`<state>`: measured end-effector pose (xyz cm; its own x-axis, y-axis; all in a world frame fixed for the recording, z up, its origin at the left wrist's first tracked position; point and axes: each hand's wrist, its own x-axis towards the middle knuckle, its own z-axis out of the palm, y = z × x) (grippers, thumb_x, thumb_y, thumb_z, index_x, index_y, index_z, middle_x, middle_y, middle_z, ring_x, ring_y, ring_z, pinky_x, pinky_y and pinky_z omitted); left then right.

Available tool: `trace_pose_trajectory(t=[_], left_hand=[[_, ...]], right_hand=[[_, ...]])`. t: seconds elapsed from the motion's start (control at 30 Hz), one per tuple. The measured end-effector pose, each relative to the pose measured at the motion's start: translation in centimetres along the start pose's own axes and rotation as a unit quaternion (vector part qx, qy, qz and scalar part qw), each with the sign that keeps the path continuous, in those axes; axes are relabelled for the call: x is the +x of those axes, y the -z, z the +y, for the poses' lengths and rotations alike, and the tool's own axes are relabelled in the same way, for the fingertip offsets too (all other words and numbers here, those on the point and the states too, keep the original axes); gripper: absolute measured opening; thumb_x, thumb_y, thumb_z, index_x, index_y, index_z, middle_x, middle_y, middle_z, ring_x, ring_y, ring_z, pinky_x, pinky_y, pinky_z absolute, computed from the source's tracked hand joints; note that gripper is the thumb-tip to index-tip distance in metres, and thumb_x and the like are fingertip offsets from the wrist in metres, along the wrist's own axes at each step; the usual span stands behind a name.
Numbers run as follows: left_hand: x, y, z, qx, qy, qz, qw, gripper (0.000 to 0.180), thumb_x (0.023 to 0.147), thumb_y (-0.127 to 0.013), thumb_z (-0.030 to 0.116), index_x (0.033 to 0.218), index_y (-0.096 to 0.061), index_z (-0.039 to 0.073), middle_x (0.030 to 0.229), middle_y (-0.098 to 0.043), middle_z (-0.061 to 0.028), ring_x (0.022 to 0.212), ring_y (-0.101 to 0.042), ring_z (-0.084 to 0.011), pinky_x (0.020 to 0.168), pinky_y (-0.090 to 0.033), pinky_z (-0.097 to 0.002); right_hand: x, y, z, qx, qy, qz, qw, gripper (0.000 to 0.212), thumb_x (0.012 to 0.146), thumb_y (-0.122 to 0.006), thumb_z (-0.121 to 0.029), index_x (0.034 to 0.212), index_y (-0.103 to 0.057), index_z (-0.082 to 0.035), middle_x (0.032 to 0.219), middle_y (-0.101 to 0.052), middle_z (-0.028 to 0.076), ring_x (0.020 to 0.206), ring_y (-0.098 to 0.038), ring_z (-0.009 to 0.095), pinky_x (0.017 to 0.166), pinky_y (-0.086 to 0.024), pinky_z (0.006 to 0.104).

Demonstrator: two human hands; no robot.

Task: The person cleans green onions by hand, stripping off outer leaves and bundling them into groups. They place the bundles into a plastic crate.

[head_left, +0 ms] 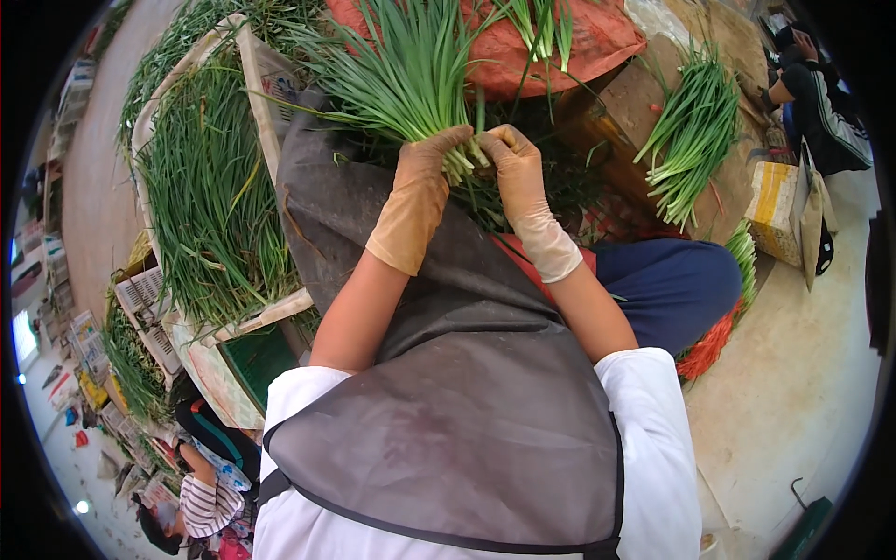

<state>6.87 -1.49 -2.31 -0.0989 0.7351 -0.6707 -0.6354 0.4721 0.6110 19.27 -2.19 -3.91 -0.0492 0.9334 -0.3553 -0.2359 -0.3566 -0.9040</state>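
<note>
At twelve o'clock, a fanned green bunch (pixel 411 79) with pale bases is gripped by the gloved left hand (pixel 422 168); whether a stalk is pinched by the right hand (pixel 515 168), curled against those bases, cannot be told. Orange sacking (pixel 602 39) at one o'clock is partly hidden by leaves; a loaded crate (pixel 265 89) is seen at ten, another bunch (pixel 695 126) at two.

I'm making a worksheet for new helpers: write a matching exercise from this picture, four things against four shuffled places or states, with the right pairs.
Things
1. Left hand
2. Large pale crate
3. Separate green bunch
4. Apron

Places and states
A. Dark, worn over a white top
B. Gripping the held green bunch
C. Lying to the right of the right hand
D. Full of long greens

Right pairs: 1-B, 2-D, 3-C, 4-A
</note>
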Motion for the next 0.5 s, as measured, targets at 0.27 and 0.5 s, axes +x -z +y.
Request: trace_pose_trajectory(t=[0.27,0.5], left_hand=[[1.6,2.1,1.4,-0.143,-0.001,-0.071,0.987,0.017,0.077,-0.066,0.001,0.092,-0.061,-0.005,0.088,-0.064,-0.0132,0.078,-0.064,-0.0236,0.068,-0.054,-0.0333],[1.0,2.3,-1.0,-0.131,0.006,-0.078,0.988,0.023,0.081,-0.066,0.012,0.098,-0.064,-0.003,0.091,-0.065,-0.0084,0.081,-0.061,-0.0181,0.075,-0.049,-0.0284]], right_hand=[[0.5,5.6,2.0,-0.423,0.004,-0.048,0.905,0.031,0.083,-0.061,-0.018,0.108,-0.057,0.000,0.102,-0.062,0.012,0.095,-0.060,0.025,0.084,-0.046,0.0342],[-1.2,-0.7,-2.3,-0.387,0.177,-0.113,0.898,0.033,0.076,-0.066,-0.016,0.104,-0.056,-0.002,0.094,-0.060,0.019,0.088,-0.059,0.035,0.075,-0.048,0.0382]])
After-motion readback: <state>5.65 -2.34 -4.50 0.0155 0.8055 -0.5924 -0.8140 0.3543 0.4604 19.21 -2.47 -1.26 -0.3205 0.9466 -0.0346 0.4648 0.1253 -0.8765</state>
